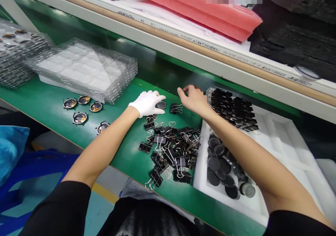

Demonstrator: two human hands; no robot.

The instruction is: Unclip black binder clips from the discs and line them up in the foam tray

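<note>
My left hand [147,103], in a white glove, rests at the back of the green table. Its thumb and forefinger bracket a small round dark disc [161,105] and appear to touch its edges. My bare right hand [193,97] hovers to the right, thumb and fingers apart with nothing between them. A single black binder clip [175,108] with wire handles lies between the two hands. Nearer me spreads a loose heap of black binder clips [168,141]. Off to the left lie several round pieces [80,118] with dark and amber faces and small dark parts at their rims.
Stacked clear plastic trays [110,59] stand at the back left, with another stack [15,61] beyond. On the right, a white foam tray [278,131] holds dark discs [219,166] and rows of binder clips [233,106]. Pink foam [194,8] lies on the shelf above.
</note>
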